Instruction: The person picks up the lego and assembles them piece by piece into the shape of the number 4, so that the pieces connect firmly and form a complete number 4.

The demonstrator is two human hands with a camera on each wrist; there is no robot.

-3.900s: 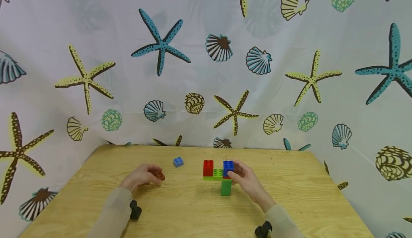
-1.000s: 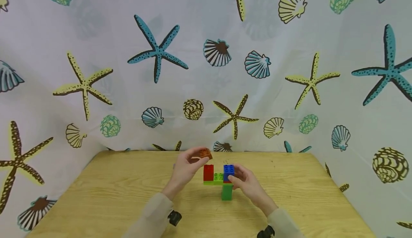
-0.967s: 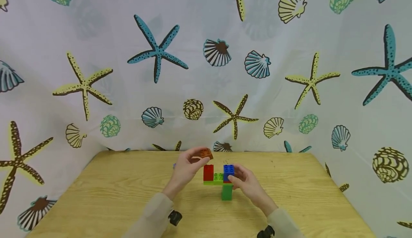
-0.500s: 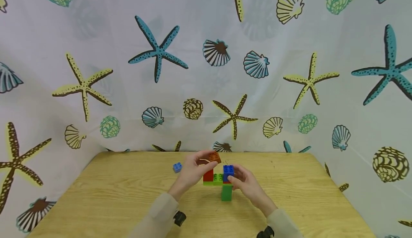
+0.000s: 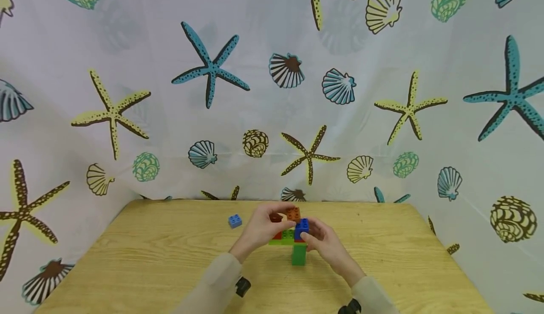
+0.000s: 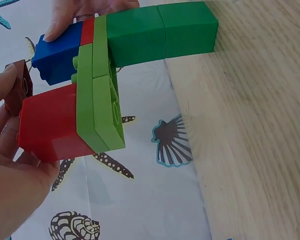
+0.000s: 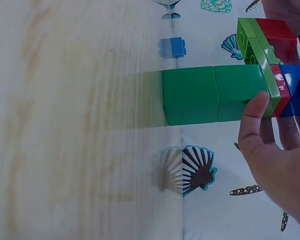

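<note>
My left hand [image 5: 262, 228] pinches a brown building brick [image 5: 293, 214] between thumb and fingers, just above the built structure and close to its dark blue brick [image 5: 302, 230]. My right hand [image 5: 326, 242] grips the structure around that dark blue brick, with one fingertip against the green column in the right wrist view. The structure stands on two stacked green bricks [image 7: 190, 97]. Across their top reach light green bricks [image 6: 102, 107], with a thin red brick [image 7: 280, 87] under the dark blue one. A tall red brick [image 6: 50, 122] sits on the overhanging end, partly hidden by my left hand in the head view.
A light blue brick [image 5: 234, 221] lies on the wooden table [image 5: 170, 248], left of the structure and towards the back. Behind the table hangs a white curtain [image 5: 238, 115] printed with starfish and shells.
My left hand took the brown brick from the table's left side and carried it right, over the red brick, then lower beside the dark blue brick. My right hand stays on the structure.
</note>
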